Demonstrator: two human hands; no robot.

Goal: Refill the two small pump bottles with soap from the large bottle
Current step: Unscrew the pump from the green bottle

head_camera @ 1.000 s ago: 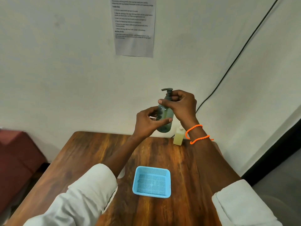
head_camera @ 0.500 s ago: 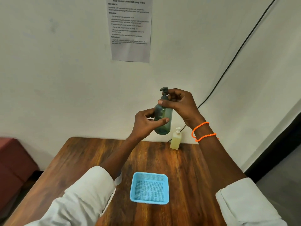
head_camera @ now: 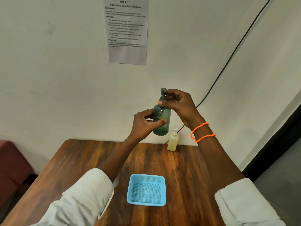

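Note:
I hold a translucent green pump bottle (head_camera: 162,123) upright in the air above the far end of the wooden table (head_camera: 91,160). My left hand (head_camera: 143,124) grips its body from the left. My right hand (head_camera: 180,106) pinches the dark pump head and collar at its top. A small pale yellow pump bottle (head_camera: 173,141) with a white pump stands on the table by the wall, just below and right of the green bottle. The large bottle is not in view.
A light blue mesh basket (head_camera: 146,190) with nothing in it sits on the table near me. A printed sheet (head_camera: 127,30) hangs on the wall, and a black cable (head_camera: 228,62) runs down it. A dark red seat (head_camera: 11,167) stands left of the table.
The pump spout has turned from pointing left to pointing roughly toward me. Both hands keep their hold on the green bottle. My view has tilted up a little.

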